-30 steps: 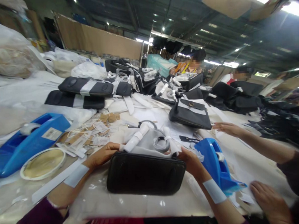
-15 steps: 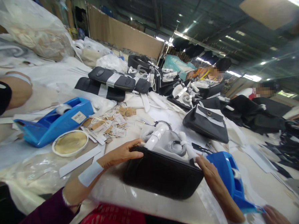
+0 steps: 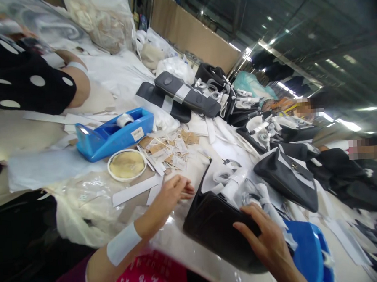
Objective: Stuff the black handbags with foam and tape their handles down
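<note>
A black bag (image 3: pixel 221 229) lies at the table's near edge, with white wrapped handles (image 3: pixel 235 182) and a grey coiled strap along its far side. My right hand (image 3: pixel 264 231) rests on the bag's upper right part, thumb apart from the fingers. Just left of the bag, my left hand (image 3: pixel 178 190) is raised off it with curled fingers; whether anything is between them is too small to tell. A pale patch (image 3: pixel 123 244) covers my left forearm.
Blue tape dispensers stand at left (image 3: pixel 115 134) and right (image 3: pixel 311 252). Between lie a round yellowish dish (image 3: pixel 127 165) and a heap of tags (image 3: pixel 173 148). More black bags (image 3: pixel 287 178) fill the back. A person's dotted sleeve (image 3: pixel 30 77) reaches in at upper left.
My left hand has let go of the bag's left corner and moved off it. My right hand has shifted from the right end onto the bag's top. The view has turned left.
</note>
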Motion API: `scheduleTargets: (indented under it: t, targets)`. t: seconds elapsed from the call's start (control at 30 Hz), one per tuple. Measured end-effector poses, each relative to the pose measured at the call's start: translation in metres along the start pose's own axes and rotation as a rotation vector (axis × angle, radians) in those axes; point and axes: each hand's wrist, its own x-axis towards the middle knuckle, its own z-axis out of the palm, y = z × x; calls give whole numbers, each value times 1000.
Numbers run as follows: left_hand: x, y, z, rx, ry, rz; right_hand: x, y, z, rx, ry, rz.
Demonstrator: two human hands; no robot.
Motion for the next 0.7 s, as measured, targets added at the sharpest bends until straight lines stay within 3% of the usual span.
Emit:
scheduleTargets:
  t: [0.1,0.2,0.3,0.37,0.43,0.5,0.63,0.7]
  targets:
    - [-15,-20,14,30,-164,-78,2,-1,-2,1,11,-51]
    - [-16,-24,23,114,-165,-24,9,-7,-4,43,-20,-58]
    - [-5,-12,24,306,-115,114,15,-12,-7,96,-60,-44]
    - [5,0,26,399,-203,178,17,-13,-8,111,-56,-30]
    - [11,10,30,373,-338,119,18,-13,-8,118,-42,-19]
    - [13,15,37,318,-393,-17,19,-14,-7,129,-27,-19]
    - [13,13,47,324,-235,-174,18,-13,-12,163,40,-83]
    - [13,11,49,330,-171,-187,9,-7,-19,261,215,-69]
